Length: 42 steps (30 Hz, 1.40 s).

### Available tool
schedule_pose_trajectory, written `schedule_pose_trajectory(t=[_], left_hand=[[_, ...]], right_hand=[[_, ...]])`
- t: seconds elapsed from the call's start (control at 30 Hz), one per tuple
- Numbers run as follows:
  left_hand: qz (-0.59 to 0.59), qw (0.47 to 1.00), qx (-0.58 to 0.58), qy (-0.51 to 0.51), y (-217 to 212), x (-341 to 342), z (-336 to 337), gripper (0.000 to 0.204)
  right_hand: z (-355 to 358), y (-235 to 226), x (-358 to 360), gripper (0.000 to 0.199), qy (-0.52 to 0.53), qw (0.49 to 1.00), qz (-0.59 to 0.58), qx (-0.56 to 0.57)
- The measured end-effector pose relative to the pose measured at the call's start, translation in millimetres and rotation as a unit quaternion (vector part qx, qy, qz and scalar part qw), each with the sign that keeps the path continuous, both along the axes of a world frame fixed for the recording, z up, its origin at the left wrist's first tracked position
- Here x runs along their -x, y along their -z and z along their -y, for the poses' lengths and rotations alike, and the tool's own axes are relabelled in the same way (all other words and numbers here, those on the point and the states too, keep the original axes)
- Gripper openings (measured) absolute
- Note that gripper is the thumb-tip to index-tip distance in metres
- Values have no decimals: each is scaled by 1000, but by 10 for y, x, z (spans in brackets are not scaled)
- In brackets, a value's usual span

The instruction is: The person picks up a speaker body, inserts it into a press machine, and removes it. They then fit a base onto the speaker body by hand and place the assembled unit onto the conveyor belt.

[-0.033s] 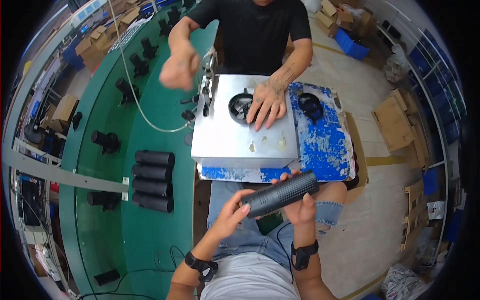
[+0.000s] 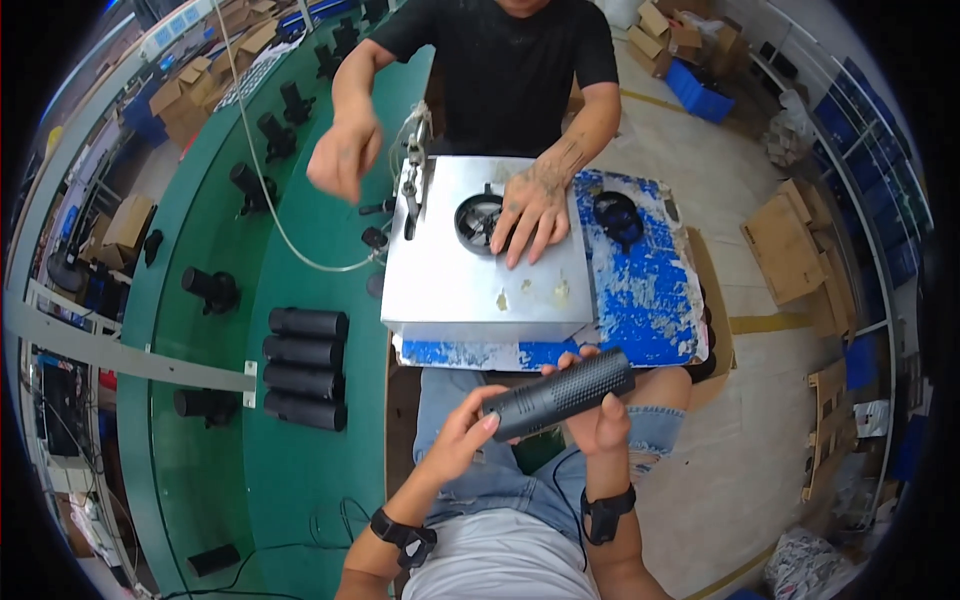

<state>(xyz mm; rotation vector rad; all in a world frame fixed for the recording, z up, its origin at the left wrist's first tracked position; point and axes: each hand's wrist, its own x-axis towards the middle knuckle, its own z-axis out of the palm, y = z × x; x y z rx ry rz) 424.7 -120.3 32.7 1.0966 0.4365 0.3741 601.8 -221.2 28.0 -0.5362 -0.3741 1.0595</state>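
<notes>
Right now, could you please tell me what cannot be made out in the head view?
In the head view:
- Underside of the black cylinder: turned away from the camera, against the left grip and right grip.
- Part of the black ring: covered by the co-worker's left grip.
- The co-worker above the chin: cut off by the upper edge.

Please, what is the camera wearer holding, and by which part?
A black textured cylinder: the left hand grips its left end; the right hand holds it around its right half.
</notes>
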Motion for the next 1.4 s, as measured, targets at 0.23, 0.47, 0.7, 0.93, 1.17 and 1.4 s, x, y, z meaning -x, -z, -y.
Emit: schedule_pose_trajectory(t=[0.23,0.47,0.7,0.93,1.17,1.4], left_hand=[[7,1000,-8,25,55,-43,31,57],[3,997,-82,1,-51,-89,18,68],[29,993,-115,-10,-92,-131,36,71],[49,983,-175,-39,-353,-270,-172,73],[124,944,-304,-37,-402,-314,-344,73],[127,990,16,52,-255,-329,-397,74]], right_hand=[[64,-30,-2,68,32,999,1,27],[54,-103,-5,67,32,999,2,9],[103,-159,-8,66,40,999,6,-10],[-62,-331,-137,68,43,997,15,-68],[-156,-505,-182,73,52,992,53,-103],[-409,-595,-403,71,-8,964,165,-207]])
